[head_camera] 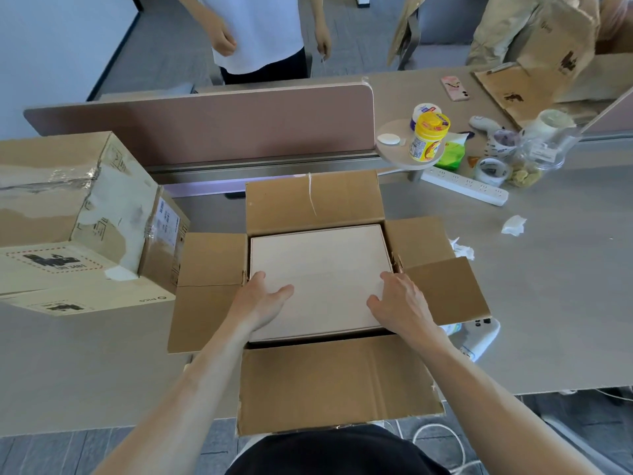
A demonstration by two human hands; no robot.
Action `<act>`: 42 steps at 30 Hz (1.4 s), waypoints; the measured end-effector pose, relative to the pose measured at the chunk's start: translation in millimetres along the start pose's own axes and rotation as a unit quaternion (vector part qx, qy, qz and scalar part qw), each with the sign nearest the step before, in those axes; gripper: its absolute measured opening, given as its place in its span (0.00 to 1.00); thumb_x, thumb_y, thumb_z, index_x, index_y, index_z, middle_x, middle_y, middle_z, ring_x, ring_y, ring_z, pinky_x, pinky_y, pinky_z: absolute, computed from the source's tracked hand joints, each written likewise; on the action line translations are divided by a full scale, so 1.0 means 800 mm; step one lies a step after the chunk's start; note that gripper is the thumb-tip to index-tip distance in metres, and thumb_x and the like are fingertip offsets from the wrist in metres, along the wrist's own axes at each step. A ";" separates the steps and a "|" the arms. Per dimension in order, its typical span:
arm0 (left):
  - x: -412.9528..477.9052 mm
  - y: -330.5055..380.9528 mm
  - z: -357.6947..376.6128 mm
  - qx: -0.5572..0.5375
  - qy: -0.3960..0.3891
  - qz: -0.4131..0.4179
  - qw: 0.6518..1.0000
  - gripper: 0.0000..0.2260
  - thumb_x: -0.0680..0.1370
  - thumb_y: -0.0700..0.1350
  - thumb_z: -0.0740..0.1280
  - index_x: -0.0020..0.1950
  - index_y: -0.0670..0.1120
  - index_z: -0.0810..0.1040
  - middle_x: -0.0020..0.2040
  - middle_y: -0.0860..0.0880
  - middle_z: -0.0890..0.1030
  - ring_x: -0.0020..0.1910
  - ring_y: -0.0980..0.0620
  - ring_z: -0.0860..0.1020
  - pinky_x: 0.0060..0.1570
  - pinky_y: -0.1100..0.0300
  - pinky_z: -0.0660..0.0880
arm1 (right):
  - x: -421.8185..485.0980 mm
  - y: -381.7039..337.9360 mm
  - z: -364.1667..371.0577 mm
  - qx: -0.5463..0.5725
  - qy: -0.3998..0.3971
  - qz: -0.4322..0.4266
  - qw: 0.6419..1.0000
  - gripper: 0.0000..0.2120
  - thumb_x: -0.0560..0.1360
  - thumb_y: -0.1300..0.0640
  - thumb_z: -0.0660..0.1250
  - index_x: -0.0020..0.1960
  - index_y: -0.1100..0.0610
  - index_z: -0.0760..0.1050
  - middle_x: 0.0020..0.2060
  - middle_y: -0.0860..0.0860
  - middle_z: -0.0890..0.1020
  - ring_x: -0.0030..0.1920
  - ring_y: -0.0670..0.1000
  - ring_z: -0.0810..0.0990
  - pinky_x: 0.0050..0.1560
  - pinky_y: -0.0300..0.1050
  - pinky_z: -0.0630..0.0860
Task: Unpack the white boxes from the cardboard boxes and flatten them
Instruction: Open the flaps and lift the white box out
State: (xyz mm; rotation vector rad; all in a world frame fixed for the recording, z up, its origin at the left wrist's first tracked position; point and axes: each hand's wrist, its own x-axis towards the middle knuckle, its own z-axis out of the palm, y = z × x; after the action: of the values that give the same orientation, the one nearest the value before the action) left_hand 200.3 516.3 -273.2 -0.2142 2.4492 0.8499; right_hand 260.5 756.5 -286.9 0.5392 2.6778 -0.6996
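Well left of the fingers point(257, 277), a taped cardboard box point(68, 217) sits on the table point(548, 286). The left hand point(262, 301) lies on the white box point(322, 269) at its near-left edge, fingers straight, thumb spread over the top. That white box sits inside the open cardboard box point(335, 382), between both hands. The right hand point(400, 303) rests flat at its near-right edge, fingers loosely spread.

Bright even daylight, soft shadows, wide-angle bending at edges, slight overall softness
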 end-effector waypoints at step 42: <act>0.035 0.016 -0.011 -0.228 -0.002 0.042 0.973 0.44 0.66 0.59 0.79 0.78 0.56 0.63 0.78 0.54 0.64 0.76 0.51 0.63 0.72 0.53 0.62 | 0.044 0.006 -0.069 0.205 0.023 -0.009 0.979 0.35 0.73 0.46 0.73 0.76 0.46 0.64 0.73 0.53 0.69 0.74 0.54 0.65 0.71 0.49 0.64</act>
State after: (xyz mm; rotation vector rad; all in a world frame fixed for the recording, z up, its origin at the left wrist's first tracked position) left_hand 168.6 522.1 -275.9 -0.2732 2.2393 1.4429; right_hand 220.3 798.9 -256.9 0.6357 2.5874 -1.2712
